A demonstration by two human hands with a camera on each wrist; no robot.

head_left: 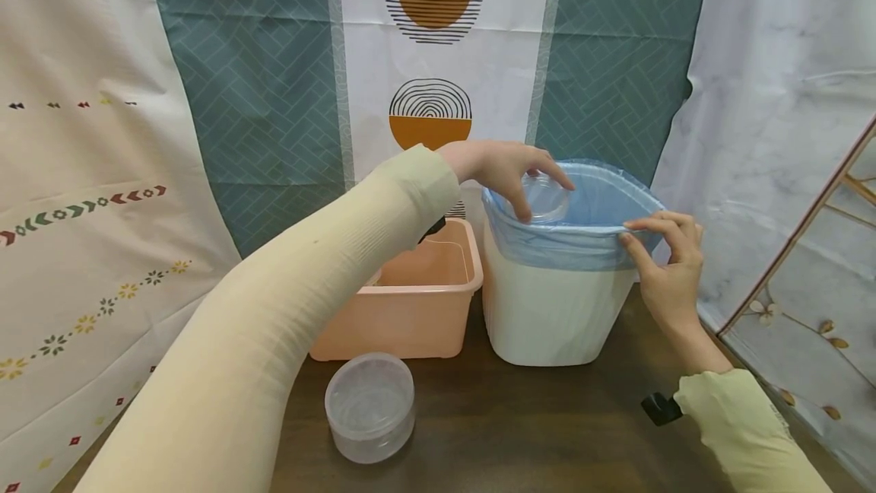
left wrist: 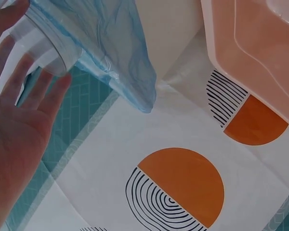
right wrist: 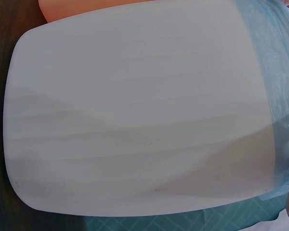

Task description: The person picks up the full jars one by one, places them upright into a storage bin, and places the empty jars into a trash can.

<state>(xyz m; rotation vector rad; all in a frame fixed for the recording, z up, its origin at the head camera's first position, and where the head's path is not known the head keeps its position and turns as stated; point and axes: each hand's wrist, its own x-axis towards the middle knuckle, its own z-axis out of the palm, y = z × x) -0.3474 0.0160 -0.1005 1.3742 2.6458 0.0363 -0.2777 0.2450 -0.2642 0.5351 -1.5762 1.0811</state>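
My left hand (head_left: pixel 503 170) reaches across to the bin's mouth and grips a clear round plastic container (head_left: pixel 545 200), thumb on one side and fingers on the other. In the left wrist view the container (left wrist: pixel 41 45) sits beside the blue bag (left wrist: pixel 115 43). That bag (head_left: pixel 609 192) lines a white bin (head_left: pixel 557 318) and is folded over its rim. At the rim's right side, my right hand (head_left: pixel 674 272) pinches the bag's edge between thumb and fingers. The right wrist view is mostly the bin's pale side (right wrist: pixel 139 110).
A peach plastic tub (head_left: pixel 404 326) stands left of the bin, its inside partly hidden by my left sleeve. Nearer on the dark wooden table (head_left: pixel 520 432) is another clear round container (head_left: pixel 369 405). Patterned cloths (head_left: pixel 274 82) hang behind and at the sides.
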